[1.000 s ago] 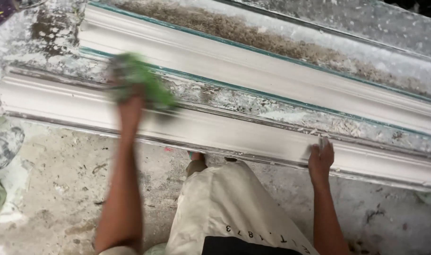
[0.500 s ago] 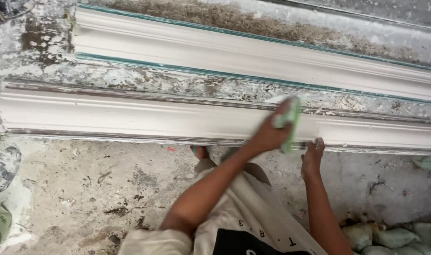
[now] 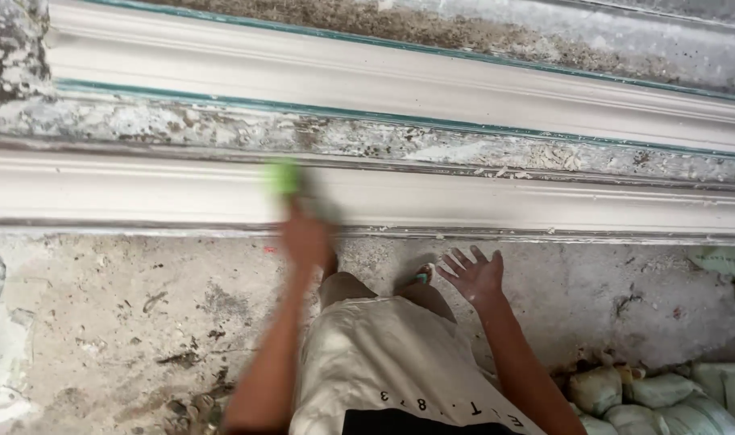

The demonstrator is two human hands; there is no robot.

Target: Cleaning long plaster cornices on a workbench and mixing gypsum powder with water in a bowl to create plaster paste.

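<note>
The long white plaster moulding (image 3: 464, 201) lies left to right along the floor's (image 3: 126, 322) far edge, smooth and ridged, the left hand (image 3: 303, 238) clenching a blurred green sponge (image 3: 284, 176) on it, the right hand (image 3: 474, 275) spread, released.

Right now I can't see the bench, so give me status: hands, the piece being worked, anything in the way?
Left hand blurred, gripping green pad on near white moulding. Right hand open, fingers spread, off the moulding. Nothing blocking the strip.
</note>
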